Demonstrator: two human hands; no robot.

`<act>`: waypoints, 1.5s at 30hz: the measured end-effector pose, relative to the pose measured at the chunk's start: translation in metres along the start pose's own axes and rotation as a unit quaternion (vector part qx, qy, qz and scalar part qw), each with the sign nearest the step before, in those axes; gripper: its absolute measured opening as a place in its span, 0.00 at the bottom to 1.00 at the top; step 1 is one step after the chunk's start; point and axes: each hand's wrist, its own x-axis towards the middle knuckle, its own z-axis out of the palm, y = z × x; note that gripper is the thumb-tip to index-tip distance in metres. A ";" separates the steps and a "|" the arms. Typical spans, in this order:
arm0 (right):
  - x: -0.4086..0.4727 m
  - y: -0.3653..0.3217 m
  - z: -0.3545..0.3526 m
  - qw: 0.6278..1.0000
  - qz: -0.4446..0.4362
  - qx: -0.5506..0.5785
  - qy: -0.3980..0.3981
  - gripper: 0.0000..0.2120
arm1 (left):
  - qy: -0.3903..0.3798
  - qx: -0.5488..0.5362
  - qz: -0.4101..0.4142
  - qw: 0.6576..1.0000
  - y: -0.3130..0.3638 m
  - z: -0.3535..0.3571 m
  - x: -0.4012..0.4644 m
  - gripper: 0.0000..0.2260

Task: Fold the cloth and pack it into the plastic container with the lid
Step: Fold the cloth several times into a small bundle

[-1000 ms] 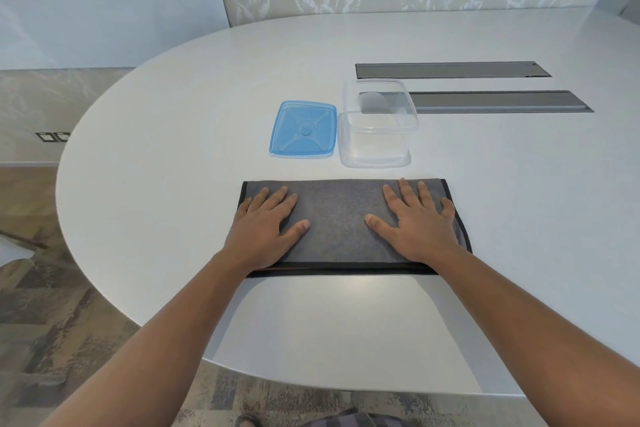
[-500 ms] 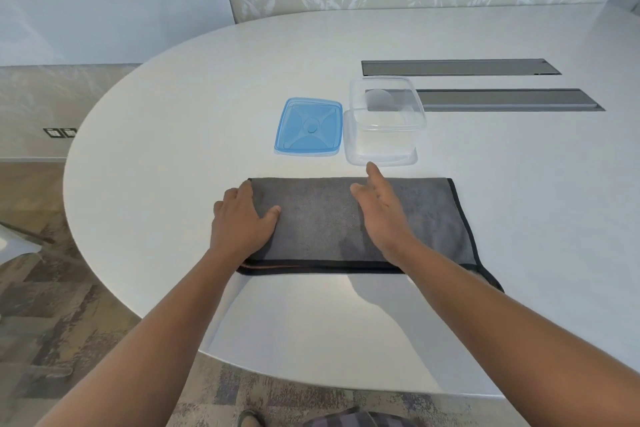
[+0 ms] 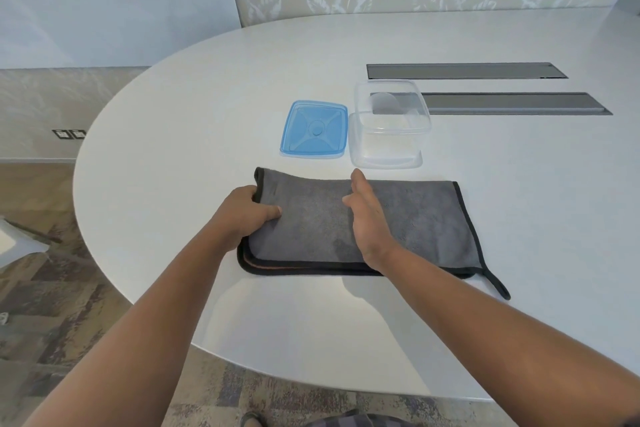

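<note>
1. A grey rectangular microfibre cloth with black edging (image 3: pixel 408 218) is lying folded on the white oval tabletop (image 3: pixel 173 149), its long axis running from nine o'clock to three o'clock in front of the person.
2. The left hand (image 3: pixel 247 215) is gripping the cloth's nine o'clock end, fingers tucked under the edge and thumb pressing on top, lifting it slightly.
3. The right hand (image 3: pixel 367 218) is resting open and unclenched, set edge-on across the cloth's middle, grasping nothing.
4. The free half of the cloth is stretching toward three o'clock from the right hand, so the left hand is likely preparing to fold its end over that way.
5. A clear square plastic container (image 3: pixel 389 128) is sitting open at twelve o'clock just beyond the cloth, with a blue square plastic lid (image 3: pixel 315 130) lying flat just beside it at its nine o'clock.
</note>
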 end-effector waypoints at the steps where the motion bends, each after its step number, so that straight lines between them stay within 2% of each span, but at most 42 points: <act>1: 0.000 0.000 0.001 1.000 0.000 0.006 0.000 0.32 | -0.008 -0.021 -0.003 1.000 0.003 -0.002 -0.001 0.12; 3: 0.001 0.000 0.003 1.000 -0.002 0.021 -0.003 0.32 | -0.005 -0.044 -0.001 0.999 0.010 -0.008 -0.003 0.10; 6: 0.000 -0.001 0.012 0.999 -0.009 0.036 -0.028 0.35 | -0.005 -0.084 0.005 0.996 0.023 -0.021 -0.007 0.13; 9: -0.001 -0.002 0.023 0.996 -0.010 0.066 -0.061 0.38 | -0.024 -0.119 0.023 0.992 0.040 -0.030 -0.014 0.16; 12: 0.000 -0.003 0.025 0.991 0.003 0.118 -0.056 0.39 | -0.064 -0.173 0.051 0.981 0.060 -0.027 -0.025 0.18; 15: 0.002 -0.012 0.014 0.983 0.049 0.177 0.002 0.32 | -0.104 -0.223 0.078 0.966 0.081 -0.009 -0.033 0.21; 18: 0.006 -0.016 -0.004 0.966 0.110 0.230 0.035 0.22 | -0.129 -0.228 0.106 0.959 0.099 0.022 -0.035 0.15; 22: 0.003 -0.021 -0.023 0.951 0.140 0.274 -0.026 0.22 | -0.143 -0.203 0.126 0.960 0.116 0.062 -0.036 0.16; 26: -0.001 -0.026 -0.039 0.936 0.101 0.320 -0.107 0.31 | -0.152 -0.215 0.131 0.956 0.123 0.089 -0.035 0.17; 28: -0.004 -0.028 -0.049 0.929 0.102 0.333 -0.123 0.35 | -0.173 -0.219 0.137 0.950 0.126 0.099 -0.037 0.18; 31: -0.007 -0.029 -0.070 0.942 0.120 0.291 -0.116 0.29 | -0.203 -0.254 0.142 0.935 0.123 0.109 -0.037 0.15; 32: -0.007 -0.028 -0.077 0.952 0.126 0.258 -0.106 0.25 | -0.178 -0.241 0.159 0.941 0.119 0.112 -0.035 0.14; 34: -0.008 -0.025 -0.087 0.968 0.156 0.188 -0.053 0.18 | -0.073 -0.110 0.230 0.964 0.108 0.116 -0.029 0.13; 36: -0.006 -0.024 -0.095 0.968 0.191 0.162 0.012 0.14 | 0.026 0.069 0.313 0.947 0.091 0.118 -0.021 0.16; 37: -0.006 -0.025 -0.099 0.967 0.198 0.158 0.031 0.14 | 0.043 0.138 0.340 0.929 0.083 0.119 -0.018 0.18; 39: -0.003 -0.029 -0.111 0.965 0.204 0.154 0.051 0.16 | 0.020 0.231 0.350 0.907 0.071 0.125 -0.015 0.26; 41: -0.001 -0.033 -0.126 0.964 0.213 0.145 0.059 0.17 | -0.023 0.272 0.341 0.900 0.064 0.133 -0.013 0.32; 45: 0.001 -0.027 -0.145 0.961 0.245 0.094 0.086 0.14 | -0.084 0.335 0.318 0.883 0.052 0.151 -0.010 0.36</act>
